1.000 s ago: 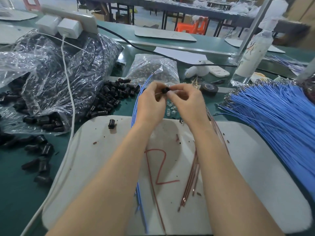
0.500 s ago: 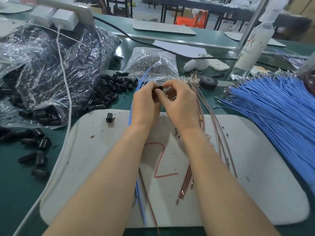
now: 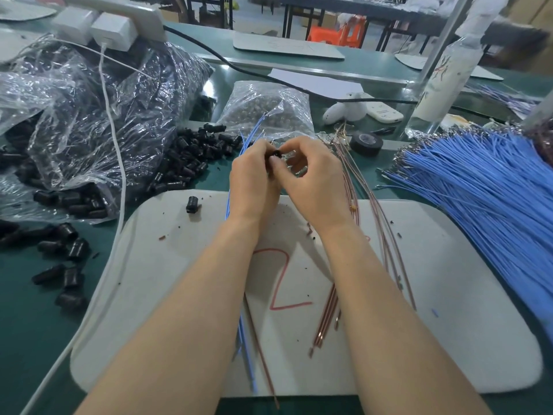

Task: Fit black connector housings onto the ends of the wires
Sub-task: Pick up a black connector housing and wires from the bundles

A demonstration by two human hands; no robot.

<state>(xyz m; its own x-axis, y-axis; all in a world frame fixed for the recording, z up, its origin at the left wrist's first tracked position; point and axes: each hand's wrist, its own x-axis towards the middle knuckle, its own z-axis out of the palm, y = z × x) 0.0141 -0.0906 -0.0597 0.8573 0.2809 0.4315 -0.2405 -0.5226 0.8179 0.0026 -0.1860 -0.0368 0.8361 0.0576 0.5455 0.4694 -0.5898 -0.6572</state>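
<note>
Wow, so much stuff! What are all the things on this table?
white mat: one, white with a red 2, under the arms
loose housings: many, black, left of the mat and in clear bags
lone housing: one, black, on the mat
held housing: one, black, between both hands' fingertips
blue wire bundle: many, blue, right side
copper wires: several, copper-brown, across the mat
parts bag: one, clear, behind the hands
tape roll: one, black, right of the parts bag
bottle: one, clear, far right
chargers: two, white, far left
left hand: one, pinches the held housing
right hand: one, pinches it too
</note>
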